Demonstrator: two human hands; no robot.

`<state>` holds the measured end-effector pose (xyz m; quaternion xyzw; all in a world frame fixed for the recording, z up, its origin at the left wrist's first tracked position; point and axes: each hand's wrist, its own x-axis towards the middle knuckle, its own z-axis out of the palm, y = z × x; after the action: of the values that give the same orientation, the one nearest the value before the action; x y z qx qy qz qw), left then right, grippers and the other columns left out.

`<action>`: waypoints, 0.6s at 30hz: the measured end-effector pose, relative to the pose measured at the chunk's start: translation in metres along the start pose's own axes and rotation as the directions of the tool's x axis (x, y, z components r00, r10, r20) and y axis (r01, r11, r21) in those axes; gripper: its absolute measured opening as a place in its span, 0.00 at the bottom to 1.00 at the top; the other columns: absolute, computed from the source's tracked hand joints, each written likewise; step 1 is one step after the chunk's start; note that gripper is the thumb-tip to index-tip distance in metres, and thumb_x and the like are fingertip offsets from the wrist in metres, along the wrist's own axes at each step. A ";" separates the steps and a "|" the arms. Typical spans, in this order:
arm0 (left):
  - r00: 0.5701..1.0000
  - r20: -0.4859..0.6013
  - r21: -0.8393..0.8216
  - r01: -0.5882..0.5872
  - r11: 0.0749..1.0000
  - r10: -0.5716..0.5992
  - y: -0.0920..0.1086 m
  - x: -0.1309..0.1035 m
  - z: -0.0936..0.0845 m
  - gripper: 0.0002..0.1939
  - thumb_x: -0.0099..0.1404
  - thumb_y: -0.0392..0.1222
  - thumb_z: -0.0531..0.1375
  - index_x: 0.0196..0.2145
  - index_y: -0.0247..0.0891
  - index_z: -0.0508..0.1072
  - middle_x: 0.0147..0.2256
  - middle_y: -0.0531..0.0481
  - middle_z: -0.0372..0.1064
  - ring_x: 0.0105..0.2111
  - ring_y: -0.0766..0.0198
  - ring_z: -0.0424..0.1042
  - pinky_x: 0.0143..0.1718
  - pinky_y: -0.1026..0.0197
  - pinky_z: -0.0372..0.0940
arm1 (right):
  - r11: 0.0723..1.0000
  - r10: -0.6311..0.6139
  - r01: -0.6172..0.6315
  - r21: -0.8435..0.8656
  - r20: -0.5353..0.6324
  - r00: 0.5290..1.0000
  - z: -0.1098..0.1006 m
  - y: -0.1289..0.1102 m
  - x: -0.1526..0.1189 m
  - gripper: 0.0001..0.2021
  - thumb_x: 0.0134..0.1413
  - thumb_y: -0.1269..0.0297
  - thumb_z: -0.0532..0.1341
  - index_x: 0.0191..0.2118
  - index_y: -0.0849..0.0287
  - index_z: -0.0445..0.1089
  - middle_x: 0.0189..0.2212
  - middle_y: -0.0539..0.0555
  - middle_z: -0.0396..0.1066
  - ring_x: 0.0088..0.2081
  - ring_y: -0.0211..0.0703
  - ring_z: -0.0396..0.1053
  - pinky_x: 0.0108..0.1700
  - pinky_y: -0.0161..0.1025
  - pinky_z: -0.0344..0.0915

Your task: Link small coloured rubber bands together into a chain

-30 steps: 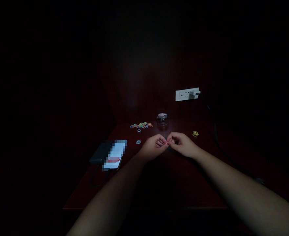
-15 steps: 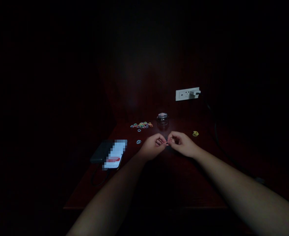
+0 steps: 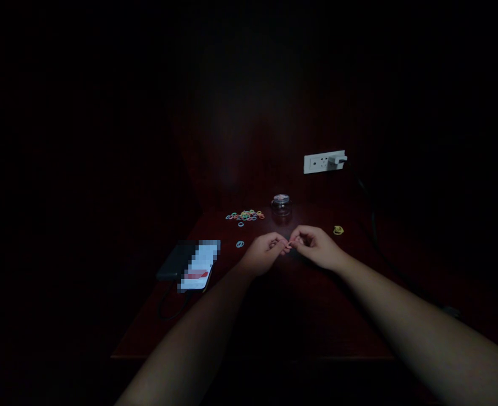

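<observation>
Over the middle of the dark table, my left hand (image 3: 266,252) and my right hand (image 3: 316,247) meet fingertip to fingertip. Both are closed in a pinch on a small pink elastic band (image 3: 290,244), mostly hidden by the fingers. Two or so blue elastic bands (image 3: 240,244) lie to the left of my left hand, with a single pale blue band (image 3: 241,224) farther back. Beyond them is a loose pile of coloured bands (image 3: 249,215). A little cluster of yellow bands (image 3: 338,230) rests to the right of my right hand.
A lidded clear jar (image 3: 281,206) stands behind my hands. At the left lie a lit phone (image 3: 200,266), its screen blurred, and a dark flat box-like object (image 3: 176,261) with a cable. A wall socket (image 3: 322,162) holds a plug; its cord runs down the right side.
The fingers of my left hand have shifted slightly around the pink band, and less of it shows between the fingertips. The other things lie as before.
</observation>
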<state>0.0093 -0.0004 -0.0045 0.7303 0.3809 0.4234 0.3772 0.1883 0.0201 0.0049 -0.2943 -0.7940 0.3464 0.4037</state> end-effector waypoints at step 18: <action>0.997 0.005 0.082 0.072 0.994 -0.072 0.003 -0.001 0.001 0.13 0.59 0.45 0.58 0.32 0.30 0.72 0.29 0.46 0.72 0.26 0.69 0.67 0.28 0.68 0.61 | 0.999 0.013 -0.013 0.030 0.016 1.000 0.000 0.008 -0.001 0.06 0.48 0.64 0.60 0.29 0.61 0.65 0.18 0.46 0.59 0.20 0.32 0.54 0.22 0.31 0.50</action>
<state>0.0108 -0.0035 -0.0026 0.7325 0.4224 0.3908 0.3637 0.1898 0.0239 -0.0018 -0.2906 -0.7898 0.3634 0.3996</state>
